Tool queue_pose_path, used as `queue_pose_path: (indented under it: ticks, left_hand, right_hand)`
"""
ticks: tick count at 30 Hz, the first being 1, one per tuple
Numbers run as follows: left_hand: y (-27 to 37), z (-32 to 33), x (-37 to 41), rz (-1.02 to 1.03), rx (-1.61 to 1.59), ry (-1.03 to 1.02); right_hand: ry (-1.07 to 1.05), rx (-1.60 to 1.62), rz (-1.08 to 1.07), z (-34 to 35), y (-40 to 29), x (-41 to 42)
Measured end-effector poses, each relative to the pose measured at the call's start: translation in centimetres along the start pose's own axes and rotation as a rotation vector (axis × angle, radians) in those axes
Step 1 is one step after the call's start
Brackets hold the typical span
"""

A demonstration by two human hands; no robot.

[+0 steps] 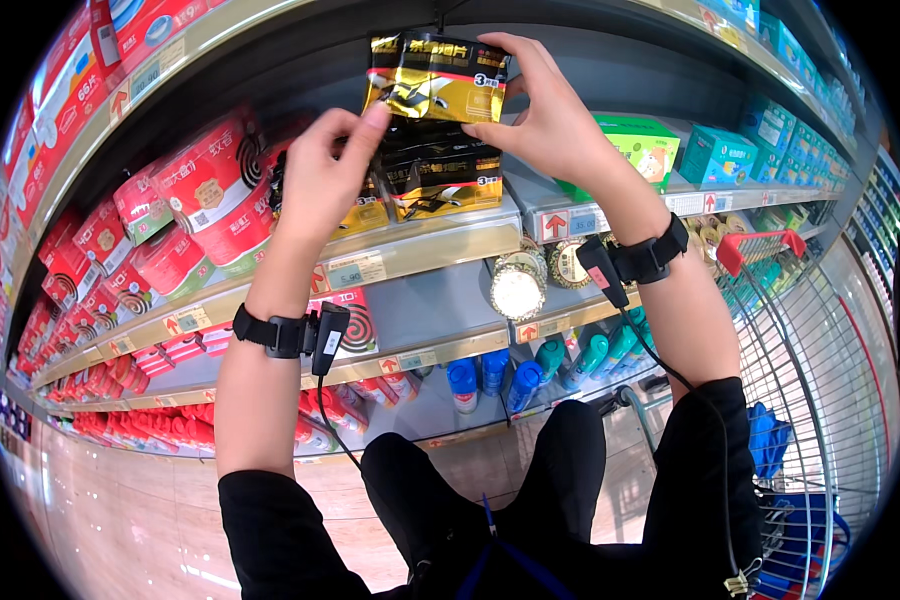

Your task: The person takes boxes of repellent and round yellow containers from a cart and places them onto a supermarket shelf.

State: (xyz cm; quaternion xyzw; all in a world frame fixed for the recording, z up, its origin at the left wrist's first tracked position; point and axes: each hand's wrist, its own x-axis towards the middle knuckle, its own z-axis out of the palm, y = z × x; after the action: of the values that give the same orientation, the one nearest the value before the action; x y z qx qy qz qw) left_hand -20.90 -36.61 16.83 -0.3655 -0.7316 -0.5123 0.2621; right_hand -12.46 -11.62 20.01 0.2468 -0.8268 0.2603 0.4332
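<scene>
My right hand (544, 112) grips the right end of a shiny black-and-gold foil packet (435, 82), fingers behind the top edge and thumb at the lower corner. At the packet's lower left, the thumb of my left hand (330, 161) presses on the front; its other fingers are curled and partly hidden. Directly below the held packet, a stack of matching packets (446, 184) stands on the shelf (435, 240). Another gold packet (365, 214) shows beside that stack, partly covered by my left hand.
Red mosquito-coil tubs (217, 180) crowd the shelf at left. Green boxes (637, 150) and teal boxes (720, 154) stand at right. Lower down are round tins (519, 285) and blue spray cans (463, 386). A wire shopping cart (802, 375) is close at my right. Cables hang from both wrist devices.
</scene>
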Motion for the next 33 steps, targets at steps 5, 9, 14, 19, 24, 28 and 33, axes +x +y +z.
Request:
queue_pose_path:
  ticks: [5,9,14,19,24,28,33]
  left_hand:
    - [1.9,0.7,0.0,0.032,-0.172,0.218]
    - [2.3,1.0,-0.4,-0.047,-0.191,0.064]
    - [3.5,2.4,-2.2,0.018,0.015,0.092]
    - [3.4,2.6,-2.9,-0.028,-0.136,0.049]
    - [3.2,2.1,-3.4,0.019,-0.095,0.051]
    - [2.8,1.5,-3.5,-0.006,-0.029,0.036]
    - [2.2,1.6,-3.7,0.077,0.096,-0.038]
  right_hand:
    - [-0.063,0.019,-0.031,0.0,-1.2,-0.8]
    - [-0.075,-0.161,-0.123,0.2,-1.4,-1.5]
    - [-0.080,-0.428,-0.177,2.2,-3.4,-1.8]
    - [-0.020,-0.412,-0.205,3.2,-4.7,-1.7]
    - [-0.019,-0.418,-0.268,2.7,-4.9,-1.4]
    - [-0.023,-0.424,-0.284,2.9,-5.2,-1.3]
    - [-0.041,-0.469,-0.262,3.0,-5.1,-1.6]
